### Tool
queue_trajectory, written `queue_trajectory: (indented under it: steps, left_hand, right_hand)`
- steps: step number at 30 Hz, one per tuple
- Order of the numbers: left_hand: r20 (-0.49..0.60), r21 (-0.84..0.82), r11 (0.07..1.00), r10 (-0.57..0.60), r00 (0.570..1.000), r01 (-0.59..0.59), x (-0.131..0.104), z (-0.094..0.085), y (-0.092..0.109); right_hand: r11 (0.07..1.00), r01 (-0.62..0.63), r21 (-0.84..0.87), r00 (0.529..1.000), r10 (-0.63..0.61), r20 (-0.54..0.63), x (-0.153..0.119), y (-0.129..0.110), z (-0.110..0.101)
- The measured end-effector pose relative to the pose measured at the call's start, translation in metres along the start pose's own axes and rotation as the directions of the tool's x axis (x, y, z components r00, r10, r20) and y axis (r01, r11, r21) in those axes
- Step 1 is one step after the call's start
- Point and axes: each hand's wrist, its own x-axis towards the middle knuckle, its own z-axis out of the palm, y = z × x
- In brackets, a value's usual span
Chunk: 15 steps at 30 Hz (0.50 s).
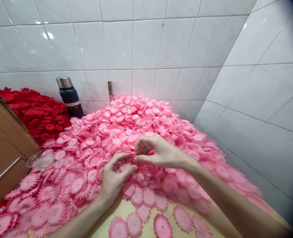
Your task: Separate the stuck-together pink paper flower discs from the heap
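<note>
A large heap of pink flower-shaped discs point(94, 148) with fringed edges and small centre holes lies in front of me. My left hand point(111, 177) is over the near side of the heap, thumb and forefinger curved toward each other. Pink shows between those fingers, but whether they grip a disc is unclear. Just to its right, my right hand point(158, 152) has its fingers curled and the thumb close under them. The fingertips of both hands almost meet. Anything pinched there is too small or hidden to name.
A dark blue bottle point(70, 99) with a metal lid stands at the back left, beside a red pile point(39, 115) of similar pieces. At left are a cardboard box point(10, 145) and a clear plastic container point(40, 160). White tiled walls point(146, 43) close off the back and right.
</note>
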Motion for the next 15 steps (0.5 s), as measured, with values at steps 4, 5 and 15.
queue_trajectory:
  steps: [4, 5, 15]
  left_hand:
    - [-0.011, -0.14, 0.988, -0.067, 0.998, 0.065, -0.002, 0.003, 0.003]
    - [-0.011, -0.165, 0.983, -0.088, 0.996, 0.085, -0.003, 0.004, 0.003]
    - [0.007, -0.249, 0.959, -0.141, 0.99, 0.138, -0.005, 0.004, 0.009]
  right_hand:
    - [0.999, 0.021, 0.047, 1.0, -0.021, -0.003, 0.001, 0.001, 0.002]
    - [0.998, 0.019, 0.056, 1.0, -0.019, -0.004, 0.001, 0.001, 0.003]
    - [0.957, -0.058, 0.284, 0.998, 0.058, 0.009, 0.005, 0.011, 0.006]
